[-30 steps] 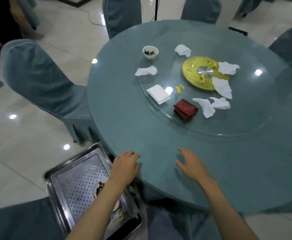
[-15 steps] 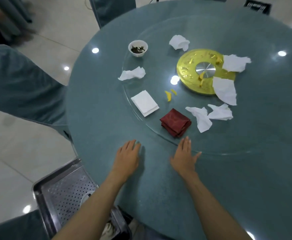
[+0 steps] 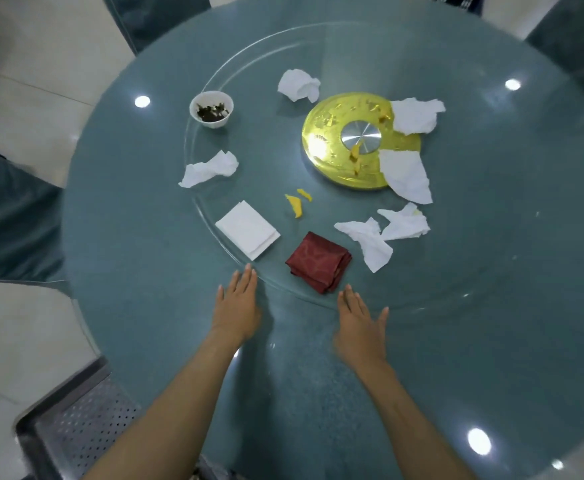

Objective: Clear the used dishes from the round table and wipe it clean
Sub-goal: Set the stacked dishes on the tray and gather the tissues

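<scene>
Left hand and right hand, both flat and empty over the round teal bench; folded dark-red cloth napkin just ahead between them; small white ceramic cup with dark dregs well beyond the left, best lifted upright.

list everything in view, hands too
round table: one, teal cloth, fills view
glass turntable: one, clear, on table
gold disc with silver hub: one, turntable centre
small white cup of dark leaves: one, far left
crumpled paper tissues: six, white, scattered on turntable
folded paper napkin: one, white, near left
folded cloth napkin: one, dark red, near rim
food scraps: several, yellow, by disc
perforated metal tray: one, silver, lower left
covered chairs: three, teal, around table
left hand: one, open, at turntable rim
right hand: one, open, near red napkin
</scene>
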Tool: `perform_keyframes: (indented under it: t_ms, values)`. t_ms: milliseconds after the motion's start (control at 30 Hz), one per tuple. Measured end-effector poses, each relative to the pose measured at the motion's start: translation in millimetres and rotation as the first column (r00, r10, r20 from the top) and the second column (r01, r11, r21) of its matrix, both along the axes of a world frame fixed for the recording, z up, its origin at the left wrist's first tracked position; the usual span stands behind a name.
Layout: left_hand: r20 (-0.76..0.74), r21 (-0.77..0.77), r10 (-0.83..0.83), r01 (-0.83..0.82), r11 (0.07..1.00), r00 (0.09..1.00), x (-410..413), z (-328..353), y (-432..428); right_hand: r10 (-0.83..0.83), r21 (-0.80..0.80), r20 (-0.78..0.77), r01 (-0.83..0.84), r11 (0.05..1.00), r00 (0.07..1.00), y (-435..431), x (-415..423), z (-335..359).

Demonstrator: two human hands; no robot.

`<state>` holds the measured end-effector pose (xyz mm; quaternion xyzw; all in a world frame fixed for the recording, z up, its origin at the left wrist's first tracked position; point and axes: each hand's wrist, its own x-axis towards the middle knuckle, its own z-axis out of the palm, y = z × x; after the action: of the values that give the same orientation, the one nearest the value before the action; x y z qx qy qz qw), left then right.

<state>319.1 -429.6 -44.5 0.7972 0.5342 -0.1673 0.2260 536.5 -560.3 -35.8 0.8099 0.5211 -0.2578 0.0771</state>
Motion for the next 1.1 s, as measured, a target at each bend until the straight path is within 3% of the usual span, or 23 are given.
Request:
perform_keyframes:
  t_ms: [133,300,400,500,600,667,833,1100]
  values:
    - [-0.085,0.095,-0.057,0.065,0.993,0.995,7,-4,-12,-0.133,0.085,-0.153,0.147,0.985,0.979,-7,19,0]
    - [-0.194,0.151,-0.194,0.225,0.962,0.962,29,9,-28,-0.258,0.477,-0.188,0.318,0.820,0.948,-23,43,6]
    - [-0.192,0.158,-0.262,0.293,0.943,0.946,38,9,-44,-0.206,0.621,-0.214,0.296,0.726,0.955,-12,35,20]
    - [-0.101,0.154,-0.293,0.306,0.939,0.951,41,8,-54,-0.029,0.670,-0.250,0.195,0.716,0.968,13,15,23]
    - [-0.071,0.147,-0.373,0.379,0.914,0.925,34,11,-59,0.165,0.635,-0.283,0.056,0.770,0.945,36,-10,16]
    - [-0.072,0.174,-0.338,0.346,0.922,0.938,21,9,-59,0.221,0.584,-0.298,-0.006,0.812,0.929,46,-24,11]
    - [-0.087,0.282,-0.177,0.195,0.940,0.980,-21,12,-48,0.288,0.408,-0.247,-0.171,0.897,0.925,68,-53,7]
    - [-0.028,0.322,0.023,-0.013,0.947,0.999,-37,27,-8,0.281,0.149,-0.108,-0.264,0.953,0.954,91,-73,7]
